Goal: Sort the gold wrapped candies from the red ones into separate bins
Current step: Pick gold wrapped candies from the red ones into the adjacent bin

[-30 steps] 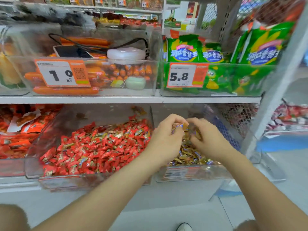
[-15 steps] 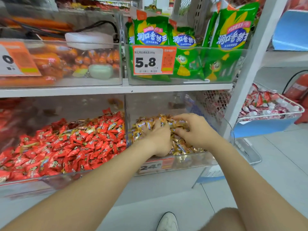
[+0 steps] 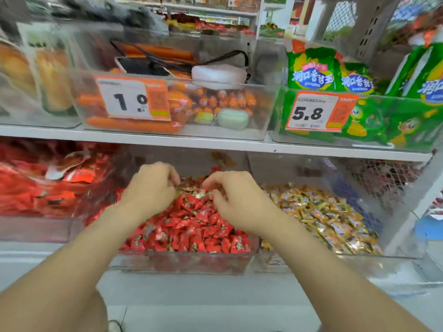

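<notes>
Two clear bins stand side by side on the lower shelf. The middle bin point(image 3: 182, 263) is heaped with red wrapped candies point(image 3: 191, 232). The right bin point(image 3: 340, 261) holds gold wrapped candies point(image 3: 323, 212). Both my hands hover over the back of the red heap. My left hand point(image 3: 151, 188) and my right hand point(image 3: 236, 202) have their fingers curled down, fingertips facing each other. A few gold wrappers point(image 3: 194, 192) lie on the red heap between the fingertips. Motion blur hides whether either hand pinches a candy.
A bin of red snack packets point(image 3: 48, 183) sits left of the red candies. The shelf above carries a clear bin of orange sausages point(image 3: 134, 123), with a phone and a white case on it, and green corn packs point(image 3: 374, 121). Right of the gold bin is a wire mesh panel point(image 3: 383, 178).
Both hands have left the gold candy bin and moved left to the back of the red candy heap. The camera view has swung left with them.
</notes>
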`<state>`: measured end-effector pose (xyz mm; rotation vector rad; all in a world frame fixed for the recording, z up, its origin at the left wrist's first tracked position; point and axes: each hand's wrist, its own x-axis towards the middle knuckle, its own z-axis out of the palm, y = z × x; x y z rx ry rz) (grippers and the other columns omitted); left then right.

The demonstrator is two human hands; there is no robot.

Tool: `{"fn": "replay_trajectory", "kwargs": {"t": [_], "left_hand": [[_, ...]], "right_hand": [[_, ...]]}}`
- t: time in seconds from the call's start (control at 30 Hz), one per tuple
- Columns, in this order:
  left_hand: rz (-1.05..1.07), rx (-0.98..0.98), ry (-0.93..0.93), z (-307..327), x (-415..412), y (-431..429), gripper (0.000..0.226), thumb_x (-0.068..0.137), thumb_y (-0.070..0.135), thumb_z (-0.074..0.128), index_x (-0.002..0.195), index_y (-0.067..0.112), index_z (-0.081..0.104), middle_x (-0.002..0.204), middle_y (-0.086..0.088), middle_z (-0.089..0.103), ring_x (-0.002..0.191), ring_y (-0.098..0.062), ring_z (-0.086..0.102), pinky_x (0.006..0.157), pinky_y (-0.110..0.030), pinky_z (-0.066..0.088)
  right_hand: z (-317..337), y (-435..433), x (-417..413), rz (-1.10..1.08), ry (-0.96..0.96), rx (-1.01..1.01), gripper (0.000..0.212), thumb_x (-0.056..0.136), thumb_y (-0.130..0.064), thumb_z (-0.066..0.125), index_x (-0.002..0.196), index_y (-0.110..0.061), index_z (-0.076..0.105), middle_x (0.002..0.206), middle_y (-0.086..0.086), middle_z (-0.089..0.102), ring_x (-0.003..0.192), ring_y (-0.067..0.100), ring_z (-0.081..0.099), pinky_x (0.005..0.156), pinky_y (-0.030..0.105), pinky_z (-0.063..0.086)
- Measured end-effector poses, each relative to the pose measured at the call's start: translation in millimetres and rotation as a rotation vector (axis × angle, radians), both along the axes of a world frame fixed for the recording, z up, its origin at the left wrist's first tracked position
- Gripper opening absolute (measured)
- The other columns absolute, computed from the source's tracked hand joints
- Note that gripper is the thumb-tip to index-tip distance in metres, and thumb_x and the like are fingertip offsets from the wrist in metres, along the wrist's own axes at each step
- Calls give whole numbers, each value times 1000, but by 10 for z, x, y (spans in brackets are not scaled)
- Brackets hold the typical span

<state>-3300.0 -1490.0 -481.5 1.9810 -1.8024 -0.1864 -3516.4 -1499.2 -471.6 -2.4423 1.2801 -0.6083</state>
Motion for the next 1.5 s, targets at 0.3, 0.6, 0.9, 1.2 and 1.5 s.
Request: {"fn": "replay_trajectory", "kwargs": {"t": [0.3, 0.6, 0.9, 1.2, 1.5], "left_hand": [[-338, 298, 40, -218, 437, -330, 77, 66, 20, 50, 142, 24, 62, 138, 3, 67, 128, -16, 62, 110, -32, 49], [-383, 449, 67, -252, 516, -518, 39, 78, 10, 65, 114, 26, 63, 103, 4, 71, 94, -17, 68, 84, -38, 58], [-481, 254, 197, -148, 603, -371, 12, 94, 25, 71, 103, 33, 70, 85, 7, 73, 71, -10, 65, 66, -34, 52], [-419, 462, 452, -42, 587, -160, 39, 86, 4, 71, 116, 28, 70, 85, 10, 74, 66, -8, 64, 65, -23, 50], [-559, 353, 160, -71, 444, -116, 49, 68, 56, 93, 107, 44, 67, 100, 28, 62, 92, 14, 58, 76, -12, 42]], "right_hand": [[-225, -690, 616, 47, 335, 217, 58, 80, -18, 62, 138, -25, 65, 128, 2, 72, 120, 23, 65, 103, 29, 52], [-286, -882, 766, 237, 451, 321, 71, 85, -17, 63, 151, -36, 49, 147, -5, 59, 124, 19, 60, 106, 37, 51], [-185, -672, 617, 211, -7, 312, 29, 104, -15, 59, 127, -30, 69, 96, -8, 73, 69, 2, 59, 68, 24, 48], [-76, -450, 452, 55, -223, 556, 16, 106, -24, 60, 117, -27, 71, 80, 11, 69, 57, 18, 57, 49, 34, 47], [2, -331, 336, 28, -338, 442, 13, 104, -31, 67, 112, -25, 76, 93, 9, 79, 84, 29, 78, 85, 52, 62]]}}
